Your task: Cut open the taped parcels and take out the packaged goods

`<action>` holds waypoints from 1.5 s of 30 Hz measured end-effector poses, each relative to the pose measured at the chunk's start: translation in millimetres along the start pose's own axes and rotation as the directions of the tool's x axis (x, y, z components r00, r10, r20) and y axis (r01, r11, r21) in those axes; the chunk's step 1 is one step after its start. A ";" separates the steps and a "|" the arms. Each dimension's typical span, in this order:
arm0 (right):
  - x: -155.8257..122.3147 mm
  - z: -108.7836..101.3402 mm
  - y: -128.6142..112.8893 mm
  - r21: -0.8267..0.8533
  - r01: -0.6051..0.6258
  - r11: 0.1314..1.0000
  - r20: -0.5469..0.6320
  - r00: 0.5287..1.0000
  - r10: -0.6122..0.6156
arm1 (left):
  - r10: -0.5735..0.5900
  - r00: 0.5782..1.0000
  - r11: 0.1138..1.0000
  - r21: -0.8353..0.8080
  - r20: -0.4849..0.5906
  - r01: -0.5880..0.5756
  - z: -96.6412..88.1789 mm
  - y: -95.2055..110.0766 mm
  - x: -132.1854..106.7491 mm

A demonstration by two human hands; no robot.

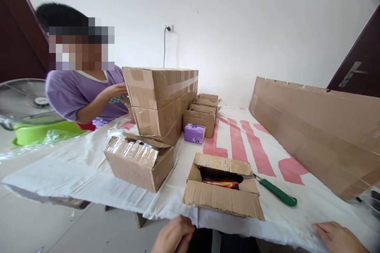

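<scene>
The open box [221, 195] sits on a white cloth [89, 170] with pink shapes [257, 150]. The left hand [174, 234] curls by the edge; I can't tell its grip. The right hand [338, 238] lies loose on the cloth. Behind is a white wall [237, 27]

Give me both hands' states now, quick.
Left hand: fingers curled, no object visible in grip; can't tell whether fully closed.
Right hand: looks open at the tablecloth, no object visible in grip.

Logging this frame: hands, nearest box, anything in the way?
Left hand curled, right hand flatter, both at table edge; nothing visibly held. Open carton beyond, red packet inside. Green-handled tool beside carton, not over it.
</scene>
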State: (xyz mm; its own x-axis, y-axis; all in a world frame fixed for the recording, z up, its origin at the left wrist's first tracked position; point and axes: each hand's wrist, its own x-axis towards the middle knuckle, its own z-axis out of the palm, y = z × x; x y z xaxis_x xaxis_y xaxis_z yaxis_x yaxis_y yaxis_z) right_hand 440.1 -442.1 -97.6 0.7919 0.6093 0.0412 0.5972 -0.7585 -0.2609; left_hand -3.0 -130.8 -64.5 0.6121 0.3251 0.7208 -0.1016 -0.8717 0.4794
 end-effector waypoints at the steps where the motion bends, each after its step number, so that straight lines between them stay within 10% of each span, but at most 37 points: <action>1: 1.7 -10.9 -9.4 0.022 0.004 1.000 -0.028 1.000 -0.003 | -0.042 0.999 0.999 0.002 -0.022 0.042 -16.5 2.4 9.9; 7: -2.7 -82.7 -136.6 0.257 0.248 0.934 -0.352 0.924 -0.148 | -0.049 0.987 0.994 0.089 -0.154 0.063 -69.1 16.1 80.6; 10: -12.5 -104.0 -221.6 0.389 0.437 0.811 -0.242 0.898 -0.367 | -0.061 0.996 0.989 0.142 0.071 0.051 -63.7 26.5 118.9; 16: -15.2 -102.2 -328.1 0.255 0.763 0.594 0.064 0.600 -0.798 | -0.080 0.818 0.936 0.326 0.570 -0.135 -31.8 30.4 151.9; 27: -1.1 -100.5 -341.5 -0.196 0.840 0.506 0.096 0.530 -0.843 | -0.090 0.848 0.856 0.475 0.522 -0.201 -19.8 17.3 124.1; 33: 4.6 -105.3 -337.0 -0.087 0.828 0.554 0.257 0.555 -0.791 | -0.180 0.781 0.826 0.524 0.598 -0.211 -20.4 26.3 129.0; 37: 4.6 -98.2 -337.6 -0.070 0.758 0.648 0.356 0.626 -0.694 | -0.065 0.824 0.796 0.527 0.563 -0.297 -17.3 27.3 124.9; 45: 11.4 -83.0 -338.5 -0.056 0.717 0.694 0.093 0.696 -0.712 | 0.099 0.849 0.723 0.549 0.518 -0.419 -15.3 26.4 113.8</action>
State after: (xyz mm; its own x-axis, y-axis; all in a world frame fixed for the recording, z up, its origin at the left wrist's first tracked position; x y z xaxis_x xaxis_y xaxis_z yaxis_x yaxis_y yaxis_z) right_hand 257.5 -197.6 71.2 0.1142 0.9856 0.1244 0.9899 -0.1023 -0.0981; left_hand 51.9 -111.1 37.9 0.9164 -0.0002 0.4002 0.1004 -0.9679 -0.2303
